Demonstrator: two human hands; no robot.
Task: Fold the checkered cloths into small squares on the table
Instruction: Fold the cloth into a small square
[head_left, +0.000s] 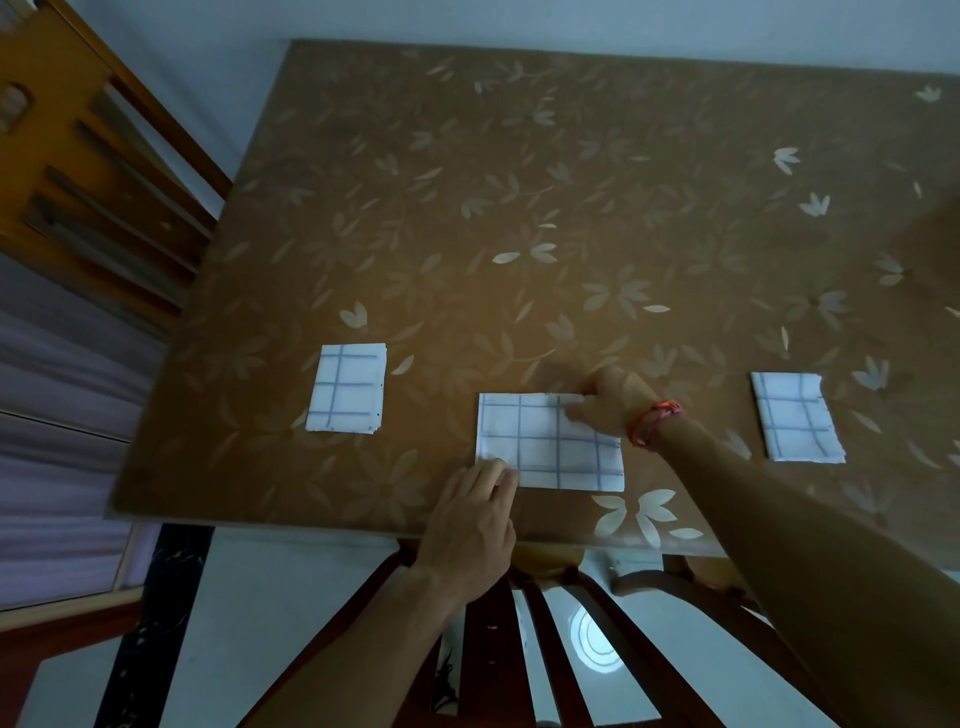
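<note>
Three white cloths with blue check lines lie on the brown leaf-patterned table (519, 182). The middle cloth (545, 447) is a wide folded rectangle near the front edge. My left hand (472, 525) presses its near left corner with straight fingers. At the cloth's far right corner my right hand (608, 402), with a red string on the wrist, has curled fingers on the edge. A folded cloth (347, 388) lies to the left and another folded cloth (795, 418) to the right, both untouched.
A wooden chair (545, 623) stands under the table's front edge, right below my arms. Another wooden chair (104, 171) stands at the table's left side. A curtain (57, 415) hangs at the far left.
</note>
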